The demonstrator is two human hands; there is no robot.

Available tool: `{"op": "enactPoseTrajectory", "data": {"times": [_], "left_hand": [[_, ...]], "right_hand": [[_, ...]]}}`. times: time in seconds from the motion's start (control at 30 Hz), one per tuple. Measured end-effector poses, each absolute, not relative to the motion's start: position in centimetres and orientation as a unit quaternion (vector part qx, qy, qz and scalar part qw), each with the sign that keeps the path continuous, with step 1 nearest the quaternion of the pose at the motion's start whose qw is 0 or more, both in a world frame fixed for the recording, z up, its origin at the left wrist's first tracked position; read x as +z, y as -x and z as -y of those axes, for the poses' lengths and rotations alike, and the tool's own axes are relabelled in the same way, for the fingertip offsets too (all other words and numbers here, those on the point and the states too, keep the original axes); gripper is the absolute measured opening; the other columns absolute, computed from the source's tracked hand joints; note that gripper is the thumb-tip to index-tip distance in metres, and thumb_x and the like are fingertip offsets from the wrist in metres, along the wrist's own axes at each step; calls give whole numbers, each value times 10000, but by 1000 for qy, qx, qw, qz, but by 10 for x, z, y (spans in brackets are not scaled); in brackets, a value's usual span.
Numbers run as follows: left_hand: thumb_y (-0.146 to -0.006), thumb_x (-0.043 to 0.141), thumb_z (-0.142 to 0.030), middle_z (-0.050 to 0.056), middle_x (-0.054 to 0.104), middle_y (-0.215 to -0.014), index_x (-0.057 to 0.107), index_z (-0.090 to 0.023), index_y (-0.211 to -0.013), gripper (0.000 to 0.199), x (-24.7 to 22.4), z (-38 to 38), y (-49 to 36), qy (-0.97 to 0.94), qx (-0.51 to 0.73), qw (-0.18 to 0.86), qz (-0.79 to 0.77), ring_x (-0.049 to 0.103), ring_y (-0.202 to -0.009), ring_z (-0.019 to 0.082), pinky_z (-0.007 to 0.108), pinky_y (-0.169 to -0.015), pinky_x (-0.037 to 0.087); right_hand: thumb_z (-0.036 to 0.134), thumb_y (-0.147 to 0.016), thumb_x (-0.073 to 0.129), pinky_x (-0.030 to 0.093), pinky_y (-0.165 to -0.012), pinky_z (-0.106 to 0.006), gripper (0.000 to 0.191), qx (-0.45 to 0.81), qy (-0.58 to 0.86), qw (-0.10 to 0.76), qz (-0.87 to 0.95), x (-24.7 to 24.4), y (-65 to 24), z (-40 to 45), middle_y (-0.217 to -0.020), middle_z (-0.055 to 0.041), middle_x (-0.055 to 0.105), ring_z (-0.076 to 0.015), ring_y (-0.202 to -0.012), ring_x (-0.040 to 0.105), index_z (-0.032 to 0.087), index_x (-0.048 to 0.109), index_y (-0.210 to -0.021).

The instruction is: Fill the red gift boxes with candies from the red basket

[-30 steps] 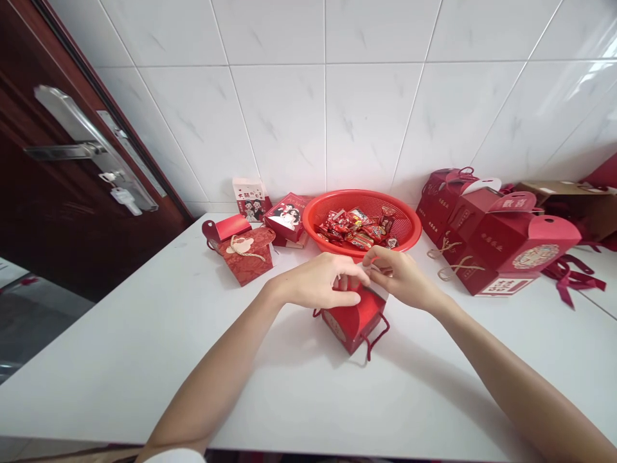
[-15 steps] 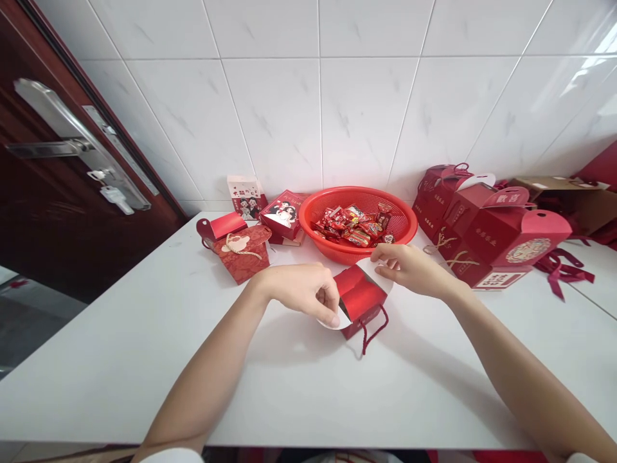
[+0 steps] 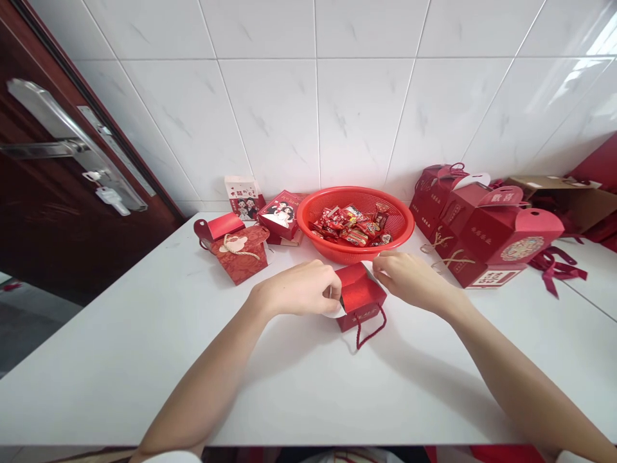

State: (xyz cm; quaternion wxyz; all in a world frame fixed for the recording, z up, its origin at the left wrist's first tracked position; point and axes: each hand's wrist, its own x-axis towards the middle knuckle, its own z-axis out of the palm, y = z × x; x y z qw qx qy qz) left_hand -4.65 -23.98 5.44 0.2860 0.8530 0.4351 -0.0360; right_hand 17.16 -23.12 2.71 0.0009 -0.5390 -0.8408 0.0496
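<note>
A small red gift box stands on the white table, its top open and its red inside showing. A dark red cord handle hangs from its near side. At the box's left edge my left hand is closed, with fingers curled on the white-backed flap. My right hand is at the far right edge, fingers bent and pinched there; its fingertips cover most of the flap on that side.
Behind the box sits a red plastic basket holding wrapped candies. Several red gift boxes are stacked at right, beside loose ribbon and a cardboard box. Decorated boxes stand at left, near a door handle.
Both hands have drawn in towards the box, and the flaps are raised closer to its opening. The cord handle has swung slightly. My view has shifted a little to the right.
</note>
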Motion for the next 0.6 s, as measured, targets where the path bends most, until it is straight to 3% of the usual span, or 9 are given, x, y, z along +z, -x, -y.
{"op": "enactPoseTrajectory", "data": {"times": [0.13,0.37,0.6], "left_hand": [[-771,555,-220,-14,657,-678,690,-194,-716,148,56,241,49,-852,-47,280,-439,500,-554,120,261,-510,301],[-816,527,-225,-4,668,-738,708,-222,-847,184,53,243,51,-859,-54,271,-430,535,-610,138,253,-531,305],[-796,488,-209,-14,485,-557,618,-200,-639,203,52,245,50,-865,-71,284,-408,363,-498,127,292,-507,245]], "right_hand": [[169,-970,431,251,-547,-297,226,78,533,-2,842,27,-172,232,-743,-43,645,-170,-632,577,197,565,-791],[353,-997,484,295,-572,-288,173,114,496,29,860,27,-175,234,-837,-36,700,-189,-699,634,215,566,-933],[408,-988,489,411,-667,-278,226,203,430,67,877,30,-182,236,-873,-19,714,-209,-837,689,242,642,-981]]}}
